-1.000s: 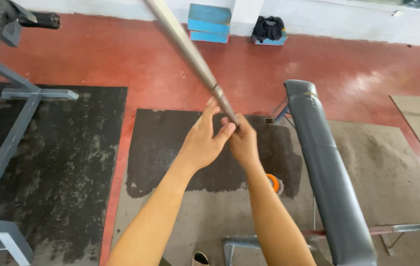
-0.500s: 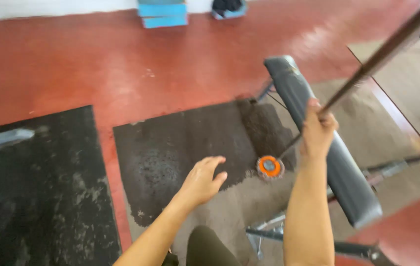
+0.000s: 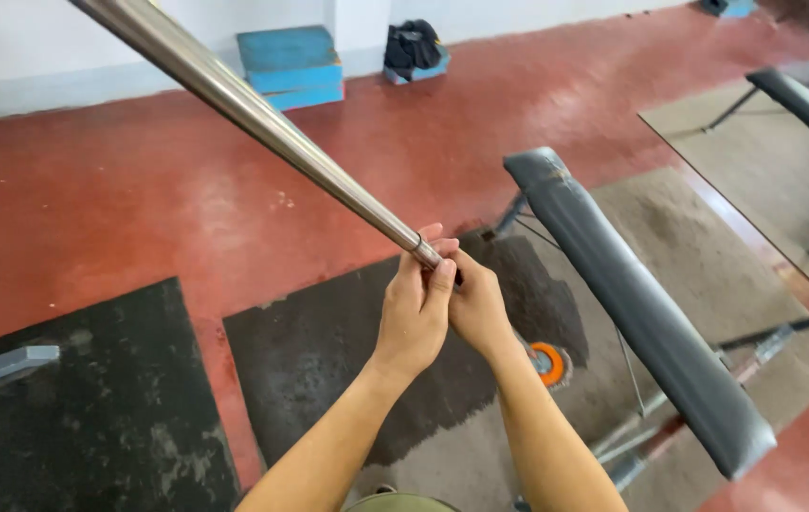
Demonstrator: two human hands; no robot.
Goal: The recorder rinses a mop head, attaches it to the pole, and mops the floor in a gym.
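Head view: both hands now meet on the steel bar [image 3: 262, 123] (half a second ago only my right hand [image 3: 476, 305] gripped it); left hand [image 3: 414, 313] clenched beside, bar running toward eleven o'clock.

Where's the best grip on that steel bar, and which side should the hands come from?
Grip the steel bar at its lower section, where the left hand and right hand wrap it now. Come from below, one hand either side: it slants up-left overhead, smooth and round, so palms can likely close right around it.

The left hand [image 3: 416, 308] has rejoined the right hand [image 3: 476, 305] on the steel bar [image 3: 262, 118].
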